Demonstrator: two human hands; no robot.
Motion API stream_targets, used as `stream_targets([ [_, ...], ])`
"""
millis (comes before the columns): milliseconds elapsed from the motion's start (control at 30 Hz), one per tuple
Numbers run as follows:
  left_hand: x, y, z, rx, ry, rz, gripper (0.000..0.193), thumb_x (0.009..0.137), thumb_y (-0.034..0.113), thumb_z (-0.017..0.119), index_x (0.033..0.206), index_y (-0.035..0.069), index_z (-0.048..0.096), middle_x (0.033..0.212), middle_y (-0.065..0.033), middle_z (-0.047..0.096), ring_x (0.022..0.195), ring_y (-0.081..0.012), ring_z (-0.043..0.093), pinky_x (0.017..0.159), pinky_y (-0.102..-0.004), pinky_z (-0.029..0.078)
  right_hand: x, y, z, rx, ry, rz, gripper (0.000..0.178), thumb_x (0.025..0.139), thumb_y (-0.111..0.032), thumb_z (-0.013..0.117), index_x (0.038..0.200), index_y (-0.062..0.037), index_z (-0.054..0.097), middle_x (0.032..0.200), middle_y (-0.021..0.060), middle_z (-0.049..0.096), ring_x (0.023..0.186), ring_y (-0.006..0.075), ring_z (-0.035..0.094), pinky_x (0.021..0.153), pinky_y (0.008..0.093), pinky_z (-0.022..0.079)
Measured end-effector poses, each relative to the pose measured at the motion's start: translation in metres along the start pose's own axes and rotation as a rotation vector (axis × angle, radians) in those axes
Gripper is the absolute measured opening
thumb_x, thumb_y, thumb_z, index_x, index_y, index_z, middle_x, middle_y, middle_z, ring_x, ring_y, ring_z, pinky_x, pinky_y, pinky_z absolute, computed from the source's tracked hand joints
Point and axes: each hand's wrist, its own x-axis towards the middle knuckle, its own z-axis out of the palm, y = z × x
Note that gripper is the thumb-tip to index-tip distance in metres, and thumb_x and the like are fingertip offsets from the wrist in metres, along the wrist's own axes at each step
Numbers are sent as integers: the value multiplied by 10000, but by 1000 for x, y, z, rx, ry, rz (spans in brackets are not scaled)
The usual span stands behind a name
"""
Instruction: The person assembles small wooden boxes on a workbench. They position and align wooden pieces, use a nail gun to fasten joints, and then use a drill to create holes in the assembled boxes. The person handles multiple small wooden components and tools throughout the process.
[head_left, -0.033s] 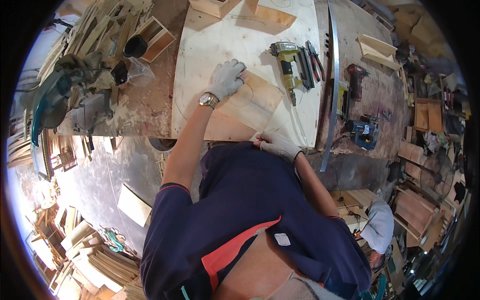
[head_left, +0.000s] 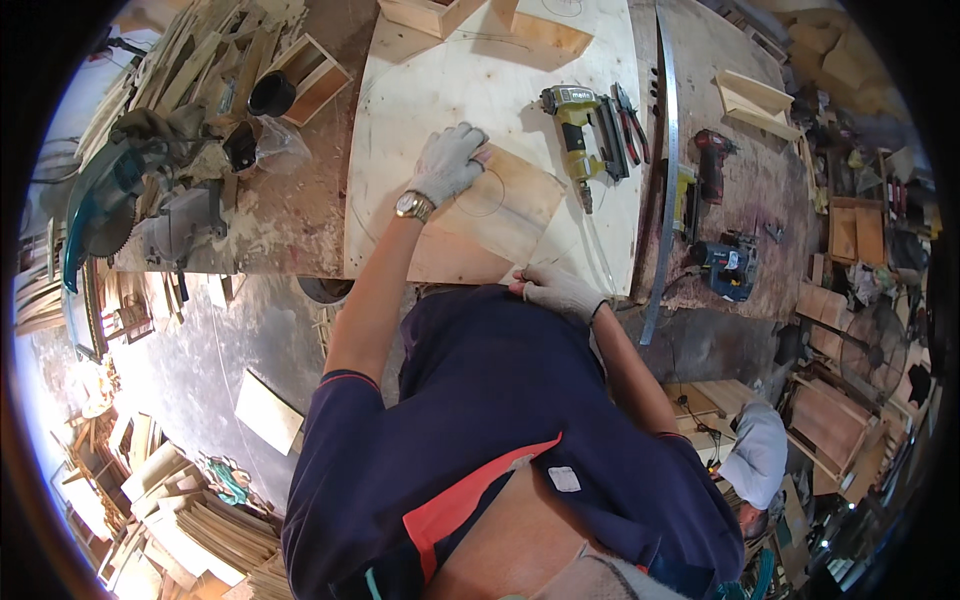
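A thin wooden board with a pencilled circle lies at a slant on a pale plywood sheet, close to my body. My left hand, in a grey glove with a watch at the wrist, is closed over the board's far left corner, fingers bent. My gloved right hand is at the near edge of the board, against my shirt; its thumb and fingers close on that edge, partly hidden. Right of the board, a green nail gun lies on the plywood beside a pair of pliers.
A long metal ruler runs along the right of the plywood. Beyond it lie a red drill and a blue jigsaw. A mitre saw and wood strips stand left. Open wooden boxes sit far off. Another person bends low at right.
My left hand has shifted very slightly to the left at the board's corner. The right hand and the board look nearly the same.
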Motion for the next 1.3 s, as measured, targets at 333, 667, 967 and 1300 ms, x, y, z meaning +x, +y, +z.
stream_targets([
  [333, -89, -24, -15, -158, 189, -531, 326, 955, 309, 724, 1148, 51, 682, 1009, -135, 713, 837, -322, 699, 800, -436, 535, 64, 1, -66, 1188, 379, -192, 580, 1053, -394, 622, 1491, -52, 455, 1395, 156, 640, 1178, 263, 668, 926, 382, 533],
  [667, -143, 47, 9, -421, 187, -615, 330, 914, 270, 771, 1077, 5, 660, 944, -172, 744, 861, -331, 743, 752, -433, 567, 84, -23, -38, 103, 702, -83, 666, 1002, -430, 642, 1449, 42, 502, 942, 194, 684, 844, 341, 650, 785, 451, 502],
  [967, -167, 67, -13, -467, 0, -589, 376, 955, 283, 750, 1151, -33, 696, 920, -152, 744, 885, -233, 746, 771, -355, 560, 48, -2, -15, 90, 668, -83, 649, 970, -352, 644, 1454, 45, 471, 980, 295, 686, 945, 463, 671, 809, 509, 512],
  [1300, -93, 45, -15, -141, 386, -347, 377, 925, 295, 732, 1220, 66, 679, 1070, -160, 670, 1004, -348, 655, 858, -459, 516, 28, -41, -29, -360, 1008, -338, 706, 968, -355, 655, 1513, 40, 442, 1483, 323, 514, 1385, 449, 498, 1159, 478, 403],
])
